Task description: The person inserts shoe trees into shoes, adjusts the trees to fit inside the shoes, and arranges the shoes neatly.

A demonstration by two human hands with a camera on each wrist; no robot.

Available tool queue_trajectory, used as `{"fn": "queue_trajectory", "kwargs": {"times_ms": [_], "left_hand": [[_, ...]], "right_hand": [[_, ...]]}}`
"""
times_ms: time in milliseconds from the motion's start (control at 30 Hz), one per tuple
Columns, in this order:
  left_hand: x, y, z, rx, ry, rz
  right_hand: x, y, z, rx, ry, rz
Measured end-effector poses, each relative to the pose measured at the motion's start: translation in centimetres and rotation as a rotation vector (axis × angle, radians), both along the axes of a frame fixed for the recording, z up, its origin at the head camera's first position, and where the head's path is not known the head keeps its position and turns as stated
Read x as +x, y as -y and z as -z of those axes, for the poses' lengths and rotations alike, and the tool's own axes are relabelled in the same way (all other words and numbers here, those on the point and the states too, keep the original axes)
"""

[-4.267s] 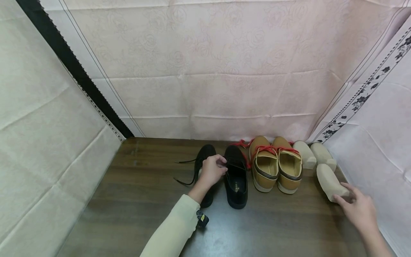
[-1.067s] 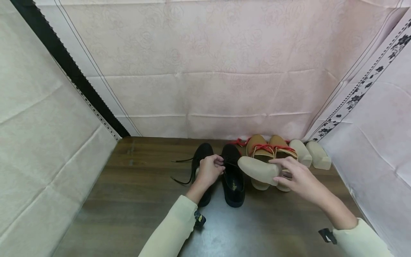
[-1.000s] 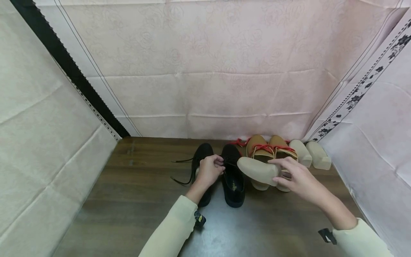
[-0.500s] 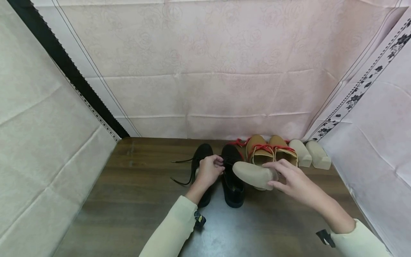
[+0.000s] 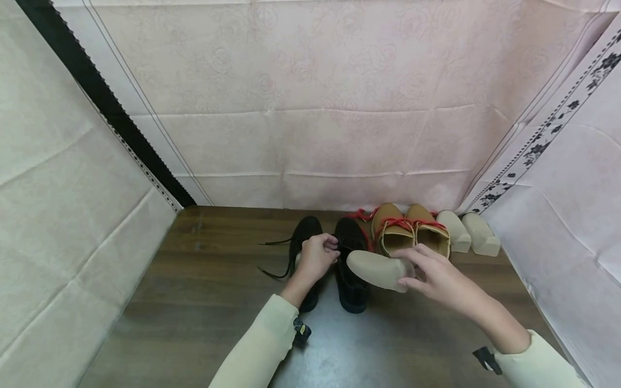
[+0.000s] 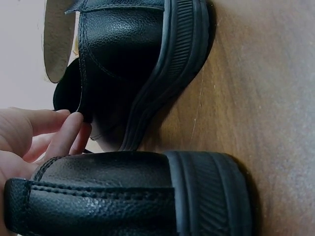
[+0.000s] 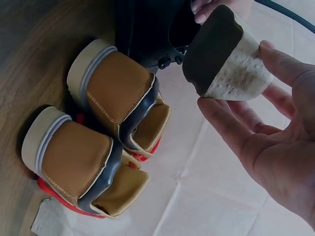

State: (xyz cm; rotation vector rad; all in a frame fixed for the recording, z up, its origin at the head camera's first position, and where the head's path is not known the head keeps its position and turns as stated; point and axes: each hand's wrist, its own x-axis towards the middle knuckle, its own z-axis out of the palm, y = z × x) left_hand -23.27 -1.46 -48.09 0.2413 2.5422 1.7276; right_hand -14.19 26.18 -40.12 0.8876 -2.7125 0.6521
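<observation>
My right hand [image 5: 434, 275] holds a pale, toe-shaped moulded shoe insert [image 5: 378, 268] by its blunt end, between thumb and fingers. Its rounded tip points left and overlaps the right-hand black shoe [image 5: 353, 296], covering much of that shoe's opening. In the right wrist view the insert [image 7: 216, 54] shows a dark hollow. My left hand [image 5: 317, 258] reaches across the left-hand black shoe [image 5: 305, 229], whose laces hang loose to the left. Seen from the left wrist, its fingertips [image 6: 74, 120] pinch the edge of the right-hand shoe's [image 6: 123, 44] opening.
Tan shoes [image 5: 388, 218] with red laces stand to the right of the black pair. Beyond them, two more pale inserts [image 5: 480, 234] lie by the right wall. Pale patterned cloth [image 5: 315, 108] walls in the brown wooden surface [image 5: 218, 323] at the back and both sides.
My right hand has brought the shoe insert from beside the right wall leftward, past the tan shoes, and lowered it towards the black shoe. The left hand keeps its pinch in place.
</observation>
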Motion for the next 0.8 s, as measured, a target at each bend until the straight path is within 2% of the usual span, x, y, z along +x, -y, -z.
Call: {"fn": "queue_trajectory", "kwargs": {"times_ms": [267,533,800], "left_hand": [[-0.1,0.0,-0.1,-0.046,-0.037,-0.009],[-0.3,-0.4,-0.2,-0.128,-0.083,-0.036],[-0.5,-0.7,0.0,-0.133,-0.093,-0.056]], "right_hand": [[0.1,0.7,-0.1,0.043,0.078,0.019],[0.1,1.5,0.3,0.058,0.09,0.004],[-0.2,2.0,0.2,0.077,0.113,0.017]]}}
